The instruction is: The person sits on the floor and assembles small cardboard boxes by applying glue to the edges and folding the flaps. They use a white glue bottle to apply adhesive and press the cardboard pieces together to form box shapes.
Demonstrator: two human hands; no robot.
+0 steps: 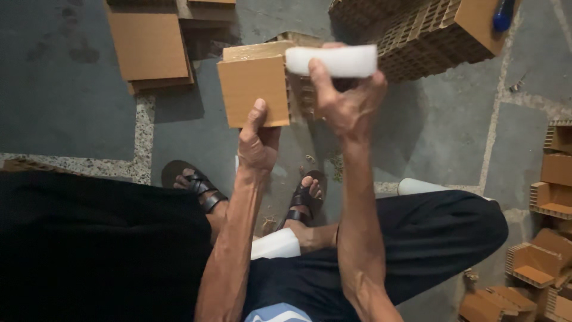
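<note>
**Foam block meets cardboard piece**

The left hand [257,143] grips a brown cardboard block [253,88] by its lower edge, thumb pressed on the face. Just beside that grip, the right hand [348,104] is closed around a white foam block [331,61], touching the cardboard's top corner. This looks like fitting or rubbing; alignment matters next. Below the grips lies open floor [441,131]; honeycomb stacks [417,33] crowd beyond them.

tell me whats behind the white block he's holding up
Behind the white block, held in the right hand, a slice of honeycomb cardboard shows, joined to the brown cardboard piece in the left hand. The block and fingers cover the rest.
</note>
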